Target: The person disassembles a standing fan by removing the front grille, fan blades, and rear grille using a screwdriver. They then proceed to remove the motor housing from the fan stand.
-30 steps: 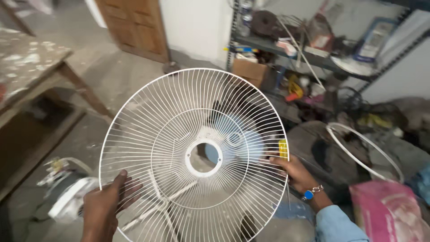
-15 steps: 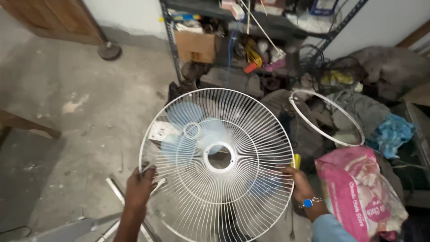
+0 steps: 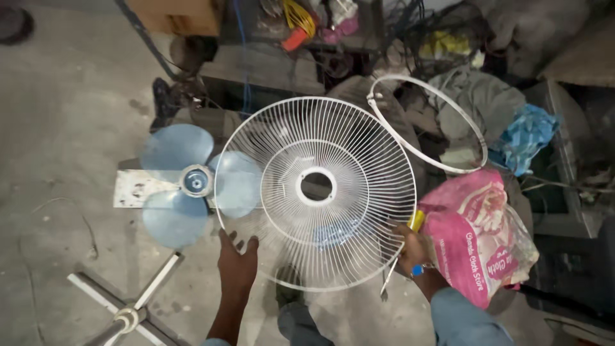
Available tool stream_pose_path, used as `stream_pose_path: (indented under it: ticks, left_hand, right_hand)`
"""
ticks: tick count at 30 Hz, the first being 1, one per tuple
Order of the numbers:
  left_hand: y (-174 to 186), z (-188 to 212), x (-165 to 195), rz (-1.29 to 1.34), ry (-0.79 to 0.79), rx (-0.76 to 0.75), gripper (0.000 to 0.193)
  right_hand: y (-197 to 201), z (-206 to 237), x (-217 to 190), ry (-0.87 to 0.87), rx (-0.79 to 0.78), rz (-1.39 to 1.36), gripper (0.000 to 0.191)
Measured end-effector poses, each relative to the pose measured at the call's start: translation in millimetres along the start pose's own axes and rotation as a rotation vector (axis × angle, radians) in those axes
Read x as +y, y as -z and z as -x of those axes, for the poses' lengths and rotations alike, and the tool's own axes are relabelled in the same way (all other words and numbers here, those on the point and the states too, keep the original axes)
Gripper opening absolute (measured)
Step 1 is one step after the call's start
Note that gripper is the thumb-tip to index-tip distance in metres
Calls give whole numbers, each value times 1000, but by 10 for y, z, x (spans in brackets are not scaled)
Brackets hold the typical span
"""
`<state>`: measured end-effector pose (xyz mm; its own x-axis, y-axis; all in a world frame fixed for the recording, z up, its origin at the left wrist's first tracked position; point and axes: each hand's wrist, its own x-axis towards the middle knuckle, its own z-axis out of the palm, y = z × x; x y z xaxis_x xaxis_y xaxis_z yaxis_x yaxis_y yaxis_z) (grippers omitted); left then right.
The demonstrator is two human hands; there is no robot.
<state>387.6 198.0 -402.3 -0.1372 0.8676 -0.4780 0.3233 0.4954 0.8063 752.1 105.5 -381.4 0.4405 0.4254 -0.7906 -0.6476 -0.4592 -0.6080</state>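
Hands (image 3: 238, 263) hold white fan guard (image 3: 315, 192) lower now — blue blades (image 3: 192, 182) revealed.

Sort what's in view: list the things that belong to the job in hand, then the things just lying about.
In hand:
white wire fan guard, held by left hand and right hand
blue fan blade
white ring
cross-shaped metal base

Lying about:
pink printed bag
blue cloth
cardboard box
tangled wires

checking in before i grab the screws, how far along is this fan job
Done, by the look of it: the blue fan blade lies loose on the floor, and a white rim ring sits apart on the clutter. In hand: the white wire fan guard, left hand and right hand gripping its lower edge. Left: guard, blade and ring remain separate pieces.
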Motion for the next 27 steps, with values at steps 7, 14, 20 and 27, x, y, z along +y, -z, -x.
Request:
stream_pose_path:
  ticks: [7,14,20,27]
  left_hand:
    - [-564,-621,29,6,24,-117,80]
    - [-808,-939,117,116,114,-188,83]
    - [-852,-1030,66,150,206,-204,88]
    - [-703,-1067,178,132,273,-266,93]
  right_hand:
    - [-159,-626,90,154,-9,45,27]
    - [-273,-991,222,167,13,-92,22]
    - [-387,-1149,222,103,98,-33,23]
    - [-532,-1113,156,-20,227,-68,25]
